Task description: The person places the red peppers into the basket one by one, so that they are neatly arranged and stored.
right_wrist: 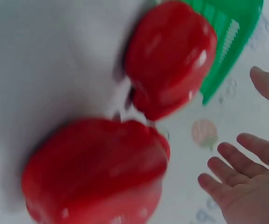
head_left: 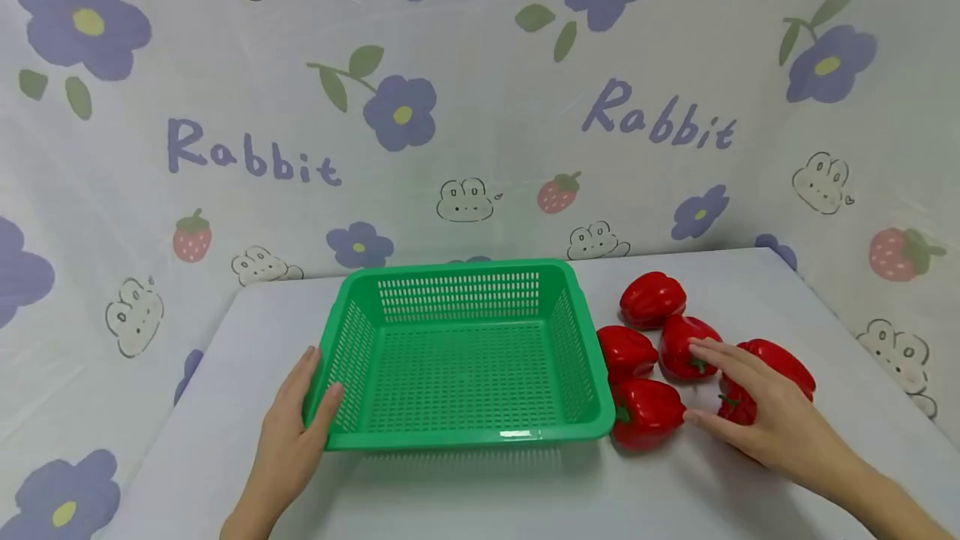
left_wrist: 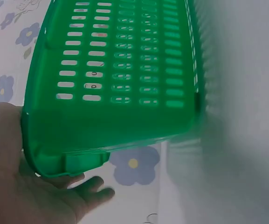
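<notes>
A green plastic basket (head_left: 465,440) with slotted walls stands on the table, and its inside is bare. My left hand (head_left: 288,432) is at the basket's left front corner, thumb by the rim and fingers along the outside. In the left wrist view, the fingers (left_wrist: 94,198) extend loosely past the rim. Right of the basket lie several glossy red bell peppers (head_left: 647,415). Over the right-hand ones hovers my right hand (head_left: 780,415), its fingers spread and holding nothing. The right wrist view shows it apart from two large peppers (right_wrist: 97,172). It partly hides the rightmost peppers in the head view.
The white table (head_left: 480,498) has a patterned cloth (head_left: 480,48) hanging behind it and at both sides. One red pepper (head_left: 652,300) lies farther back, near the basket's right rear corner. Another pepper (head_left: 624,352) lies close against the basket's right wall.
</notes>
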{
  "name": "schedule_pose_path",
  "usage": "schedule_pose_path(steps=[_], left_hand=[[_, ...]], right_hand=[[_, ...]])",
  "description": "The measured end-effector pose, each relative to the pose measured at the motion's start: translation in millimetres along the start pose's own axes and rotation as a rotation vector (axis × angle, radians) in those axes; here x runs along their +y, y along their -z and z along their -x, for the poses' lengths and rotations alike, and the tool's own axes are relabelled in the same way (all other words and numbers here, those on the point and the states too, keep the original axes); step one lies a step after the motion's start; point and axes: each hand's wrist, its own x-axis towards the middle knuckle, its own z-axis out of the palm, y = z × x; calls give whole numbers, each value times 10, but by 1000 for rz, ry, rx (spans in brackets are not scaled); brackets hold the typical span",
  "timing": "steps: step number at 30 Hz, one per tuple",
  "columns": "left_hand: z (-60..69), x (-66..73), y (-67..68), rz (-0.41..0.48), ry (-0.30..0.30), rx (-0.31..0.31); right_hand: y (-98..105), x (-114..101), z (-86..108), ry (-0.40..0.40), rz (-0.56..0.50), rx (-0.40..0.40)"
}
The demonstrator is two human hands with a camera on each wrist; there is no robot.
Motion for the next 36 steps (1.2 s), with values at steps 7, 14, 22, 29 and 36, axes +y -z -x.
schedule_pose_path(steps=[7,14,22,29,36], left_hand=[[32,2,-63,139,151,-11],[51,-19,-65,255,251,-32],[56,-53,-76,329,259,-30],[40,-54,-80,369,205,-33],[19,-41,-72,373,199,-36]], right_hand=[[-227,-94,66,46,-65,12],[-267,-98,8,31,-110,2],[-322,-85,-61,4,-156,-59],[-361,-60,-113,-19,-178,-77],[-405,-46,-194,-15,-209,-116]])
